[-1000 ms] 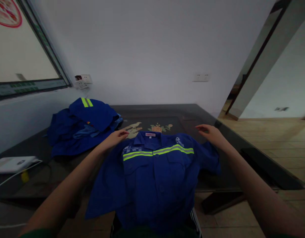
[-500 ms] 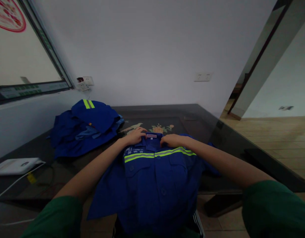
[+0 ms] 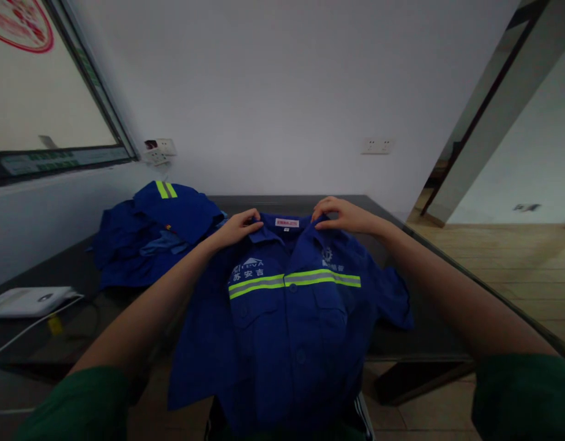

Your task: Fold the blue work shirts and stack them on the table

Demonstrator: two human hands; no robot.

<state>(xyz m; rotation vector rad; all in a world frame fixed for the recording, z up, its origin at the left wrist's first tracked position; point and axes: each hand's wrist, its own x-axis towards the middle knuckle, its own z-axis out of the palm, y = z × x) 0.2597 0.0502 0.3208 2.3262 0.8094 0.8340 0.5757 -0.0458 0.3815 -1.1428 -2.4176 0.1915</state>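
A blue short-sleeved work shirt (image 3: 289,324) with a yellow-and-grey reflective stripe across the chest lies front up, its lower part hanging over the near table edge. My left hand (image 3: 240,225) pinches the collar at its left side. On the collar's right side, my right hand (image 3: 344,214) grips the cloth between thumb and fingers. Between the hands the collar is spread, and the neck label (image 3: 287,223) shows. White print is visible on both sides of the chest. The shirt's right sleeve (image 3: 395,300) rests on the table.
A heap of blue work clothes (image 3: 158,239) lies on the dark table (image 3: 429,288) at the left. Nearer, at the left edge, sits a white device (image 3: 29,301) with a white cable. Behind the table is a wall with sockets (image 3: 377,146).
Both hands have moved up and away from me with the collar, and my right hand has moved further right. The collar is now spread wider, uncovering the chest print.
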